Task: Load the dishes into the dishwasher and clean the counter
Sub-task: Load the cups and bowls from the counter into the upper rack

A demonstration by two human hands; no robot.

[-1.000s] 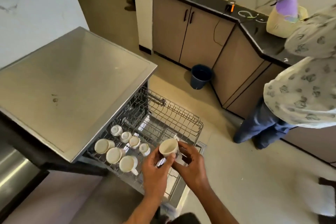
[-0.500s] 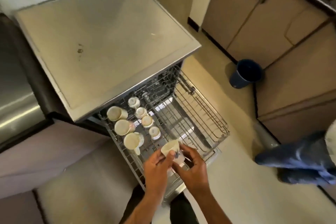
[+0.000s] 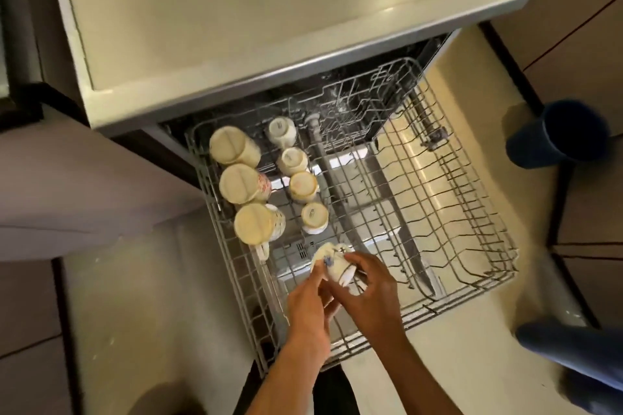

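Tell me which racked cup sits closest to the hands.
The small cup at the near end of the right-hand column of four. It sits just beyond the held cup; the other small cups and the three big mugs sit farther back or left.

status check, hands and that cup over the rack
Left hand and right hand both grip the cup, tipped on its side over the rack front. Seven cups already upside down at left. Slot beneath open.
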